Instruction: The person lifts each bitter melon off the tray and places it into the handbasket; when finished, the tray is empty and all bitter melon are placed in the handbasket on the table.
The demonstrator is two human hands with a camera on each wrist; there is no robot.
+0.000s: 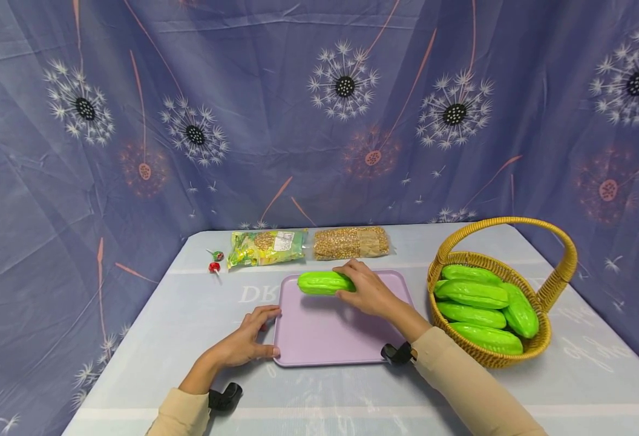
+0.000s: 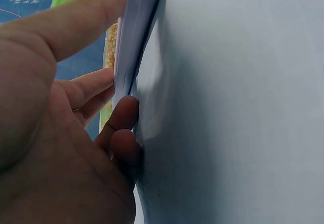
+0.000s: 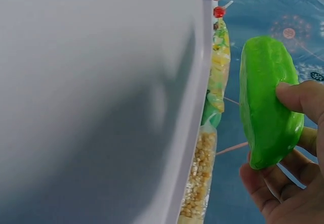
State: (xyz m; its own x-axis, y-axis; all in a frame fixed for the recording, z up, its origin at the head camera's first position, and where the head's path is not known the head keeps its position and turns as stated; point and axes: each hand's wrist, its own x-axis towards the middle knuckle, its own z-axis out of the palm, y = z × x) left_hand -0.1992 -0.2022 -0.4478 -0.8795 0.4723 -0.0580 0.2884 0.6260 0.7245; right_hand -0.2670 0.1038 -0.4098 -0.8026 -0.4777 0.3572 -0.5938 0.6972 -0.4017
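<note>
My right hand (image 1: pixel 370 290) holds a bright green toy cucumber (image 1: pixel 319 283) by its right end, thumb on one side and fingers on the other. The cucumber hangs level above the far half of a light purple tray (image 1: pixel 330 339), its shadow falling on the tray. In the right wrist view the cucumber (image 3: pixel 266 102) shows whole, clear of the tray's rim (image 3: pixel 202 82). My left hand (image 1: pixel 243 339) rests at the tray's left edge, thumb and fingertips against the rim (image 2: pixel 132 37). Two of its fingers (image 2: pixel 124 118) lie low beside the table cloth.
A wicker basket (image 1: pixel 534 354) with a tall handle stands right of the tray, holding several similar green cucumbers (image 1: pixel 472 293). Behind the tray lie a green-yellow packet (image 1: pixel 267 247) and a clear bag of kernels (image 1: pixel 350 243). Two lollipops, one red (image 1: pixel 214 266), lie at the back left.
</note>
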